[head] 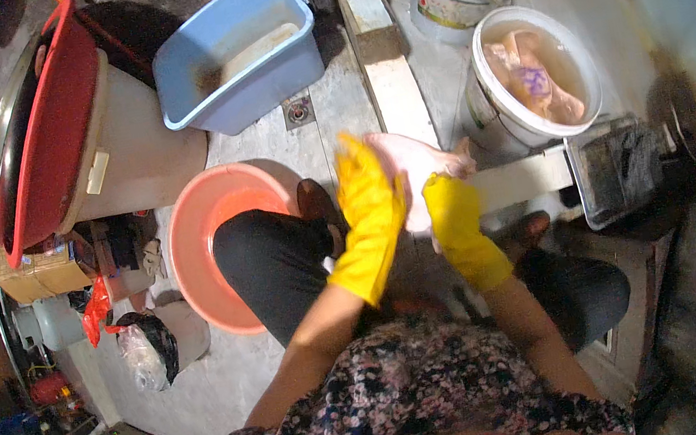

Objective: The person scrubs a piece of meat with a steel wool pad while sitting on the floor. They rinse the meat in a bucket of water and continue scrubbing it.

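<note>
A pale pink piece of raw meat with skin (413,166) is held up before me, over the angle of a white beam or bench frame (399,90). My right hand (452,197), in a yellow rubber glove, is closed around its near right side. Along the meat's left edge lies my left hand (366,191), gloved the same way. Its fingers stretch away from me and are motion-blurred; whether they grip the meat is unclear. To the right, a white bucket (488,110) holds more pale meat (534,75) in cloudy liquid.
An orange-pink basin (190,256) stands beside my left leg. Beyond it are a blue rectangular tub (260,91) and a floor drain (298,110). Another bucket (441,4) with reddish contents stands at the back right. A clear plastic tray (617,171) leans at right.
</note>
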Motion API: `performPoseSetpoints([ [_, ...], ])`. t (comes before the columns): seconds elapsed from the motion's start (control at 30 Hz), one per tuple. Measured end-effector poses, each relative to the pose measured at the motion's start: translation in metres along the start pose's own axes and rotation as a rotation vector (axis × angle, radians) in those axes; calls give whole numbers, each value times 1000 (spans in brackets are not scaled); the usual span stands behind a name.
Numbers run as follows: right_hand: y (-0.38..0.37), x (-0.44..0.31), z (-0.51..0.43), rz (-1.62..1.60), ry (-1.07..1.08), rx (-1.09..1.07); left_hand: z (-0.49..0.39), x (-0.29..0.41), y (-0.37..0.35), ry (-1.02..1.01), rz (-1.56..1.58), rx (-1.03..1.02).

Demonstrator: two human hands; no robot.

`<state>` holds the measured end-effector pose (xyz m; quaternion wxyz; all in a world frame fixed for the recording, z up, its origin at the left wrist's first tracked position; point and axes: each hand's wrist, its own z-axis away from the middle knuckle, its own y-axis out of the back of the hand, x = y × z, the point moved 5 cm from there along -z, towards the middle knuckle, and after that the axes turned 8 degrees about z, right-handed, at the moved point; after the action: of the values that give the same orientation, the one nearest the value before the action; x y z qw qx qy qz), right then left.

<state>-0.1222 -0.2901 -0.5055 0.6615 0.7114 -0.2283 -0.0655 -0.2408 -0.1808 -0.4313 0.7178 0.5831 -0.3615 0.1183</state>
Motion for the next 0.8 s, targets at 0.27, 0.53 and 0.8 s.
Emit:
performPoseSetpoints([
  [0.27,30,31,7,-411,2,74,-74,40,-84,-573,-576,-747],
  [0.53,25,49,13,-748,-81,203,-64,-52,-91,-57,209,-980],
  [0.8,56,22,-20,-723,-133,323,-23,-78,-94,94,514,-769],
])
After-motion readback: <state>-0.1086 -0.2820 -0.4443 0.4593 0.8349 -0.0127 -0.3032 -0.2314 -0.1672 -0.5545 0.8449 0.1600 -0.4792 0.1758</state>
